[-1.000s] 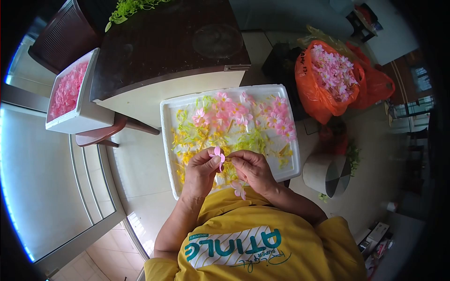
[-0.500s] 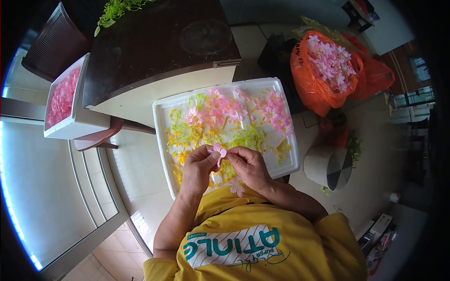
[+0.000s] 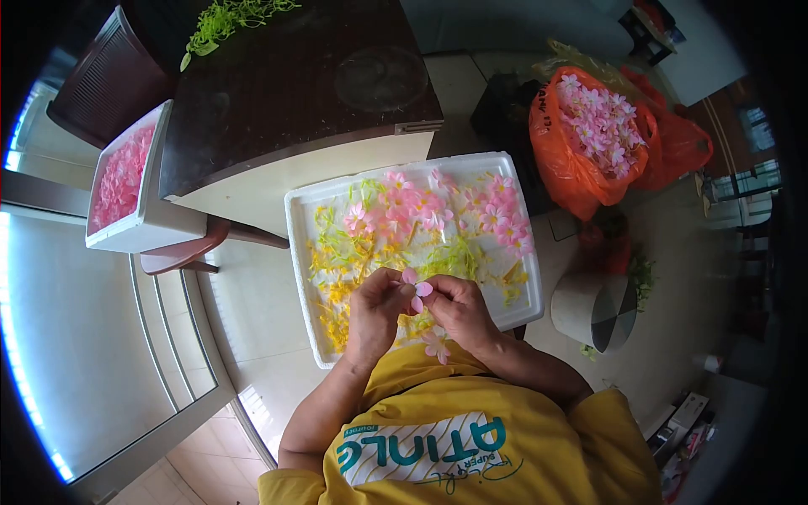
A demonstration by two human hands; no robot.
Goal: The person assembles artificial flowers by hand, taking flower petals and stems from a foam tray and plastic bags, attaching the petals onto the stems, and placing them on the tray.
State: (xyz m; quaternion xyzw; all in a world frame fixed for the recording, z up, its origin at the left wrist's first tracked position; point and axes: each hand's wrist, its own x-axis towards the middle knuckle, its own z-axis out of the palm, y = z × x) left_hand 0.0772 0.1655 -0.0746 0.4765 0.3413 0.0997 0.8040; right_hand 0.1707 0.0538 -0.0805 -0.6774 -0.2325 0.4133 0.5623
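Observation:
Over the near part of a white foam tray [image 3: 296, 252], my left hand [image 3: 375, 308] pinches a pink flower [image 3: 417, 290] between thumb and fingers. My right hand [image 3: 459, 310] is closed at the flower's right side, its fingertips against the petals. Whether a small part sits between them is too small to tell. Another pink flower [image 3: 436, 346] lies by the shirt, below my right hand. In the tray are pink flowers [image 3: 404, 202] at the far side, yellow pieces [image 3: 335, 295] at the left, and green pieces [image 3: 450, 257] near the middle.
Beyond the tray stands a dark-topped table [image 3: 295, 84] with green strands [image 3: 227, 25]. A foam box [image 3: 150, 223] of pink petals rests on a chair [image 3: 189, 251] at left. At right are a red bag [image 3: 555, 168] of pink flowers and a grey-white round stool [image 3: 581, 311].
The flower between my hands has turned, its petals now spread toward the camera. My right fingers have come in closer to it. The whole view has shifted slightly.

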